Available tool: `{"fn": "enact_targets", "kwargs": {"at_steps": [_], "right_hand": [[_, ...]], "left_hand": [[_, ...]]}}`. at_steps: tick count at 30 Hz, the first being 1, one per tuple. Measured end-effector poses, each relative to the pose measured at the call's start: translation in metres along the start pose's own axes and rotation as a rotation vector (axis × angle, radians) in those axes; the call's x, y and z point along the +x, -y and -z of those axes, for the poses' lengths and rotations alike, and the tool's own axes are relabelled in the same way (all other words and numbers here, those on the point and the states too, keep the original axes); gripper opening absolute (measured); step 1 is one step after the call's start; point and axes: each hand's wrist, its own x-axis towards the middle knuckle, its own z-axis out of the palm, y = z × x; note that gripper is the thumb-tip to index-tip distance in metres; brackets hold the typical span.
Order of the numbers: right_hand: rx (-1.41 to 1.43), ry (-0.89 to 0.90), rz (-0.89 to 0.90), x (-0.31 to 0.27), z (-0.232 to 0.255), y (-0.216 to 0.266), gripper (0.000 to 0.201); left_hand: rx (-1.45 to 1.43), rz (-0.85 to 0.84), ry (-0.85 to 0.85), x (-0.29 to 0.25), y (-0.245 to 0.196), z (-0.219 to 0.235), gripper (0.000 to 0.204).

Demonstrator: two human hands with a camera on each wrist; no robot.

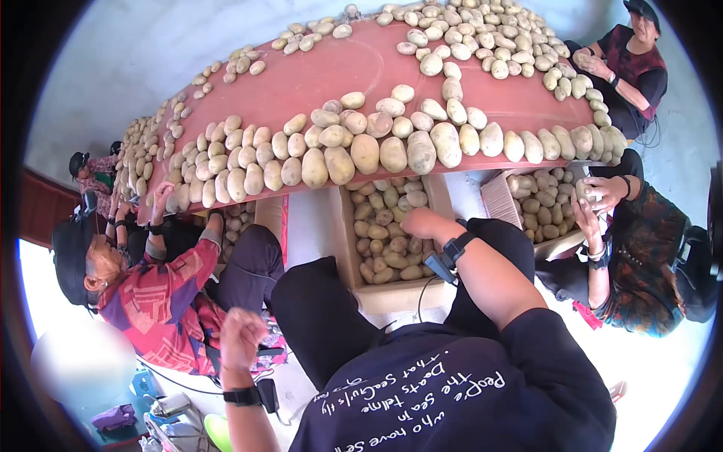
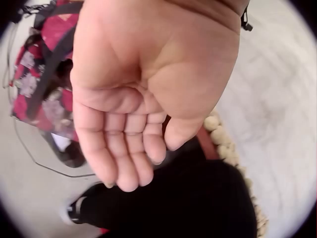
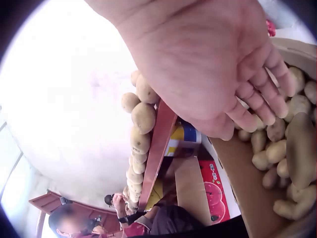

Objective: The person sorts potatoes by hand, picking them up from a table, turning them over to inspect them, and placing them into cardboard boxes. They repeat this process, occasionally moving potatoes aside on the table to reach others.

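Observation:
My right hand [image 1: 423, 224] reaches over a cardboard box [image 1: 392, 296] filled with potatoes [image 1: 384, 233]. In the right wrist view its fingers [image 3: 262, 99] are extended, with nothing between them, above the potatoes. A larger, blurred potato [image 3: 301, 151] shows just beyond the fingertips, over the others in the box. My left hand [image 1: 241, 339] is raised beside my left leg. The left wrist view shows its palm turned to the camera, the fingers [image 2: 126, 153] loosely bent and holding nothing.
A red table [image 1: 301, 79] bears rows and heaps of potatoes ahead. A person [image 1: 166, 294] sits at my left; another [image 1: 640, 248] at my right holds a potato beside a second box [image 1: 489, 197]. A third person [image 1: 633, 71] sits at the far right.

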Motion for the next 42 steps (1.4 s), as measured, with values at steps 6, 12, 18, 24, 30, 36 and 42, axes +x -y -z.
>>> {"fn": "enact_targets", "kwargs": {"at_steps": [6, 12, 18, 24, 30, 36, 42], "right_hand": [[0.092, -0.208, -0.277, 0.001, -0.003, -0.039, 0.028], [-0.197, 0.047, -0.286, 0.035, -0.073, -0.088, 0.029], [-0.188, -0.020, -0.386, 0.039, -0.051, -0.033, 0.032], [-0.637, -0.063, -0.091, 0.077, -0.062, -0.064, 0.033], [-0.765, -0.012, -0.070, 0.097, -0.077, -0.077, 0.028], [-0.578, 0.026, -0.077, 0.089, -0.054, -0.059, 0.024], [-0.639, -0.050, -0.107, 0.076, -0.075, -0.063, 0.025]], "left_hand": [[-0.302, -0.215, 0.532, 0.066, -0.051, -0.092, 0.029], [-0.709, -0.029, 0.772, 0.180, 0.004, -0.145, 0.033], [-0.889, 0.112, 0.817, 0.259, 0.076, -0.149, 0.034], [-0.869, -0.007, 0.922, 0.287, 0.064, -0.148, 0.037], [-0.925, -0.135, 0.843, 0.309, 0.049, -0.131, 0.039], [-1.023, -0.215, 0.715, 0.314, 0.038, -0.118, 0.039], [-0.938, -0.236, 0.634, 0.310, 0.043, -0.116, 0.044]]}}
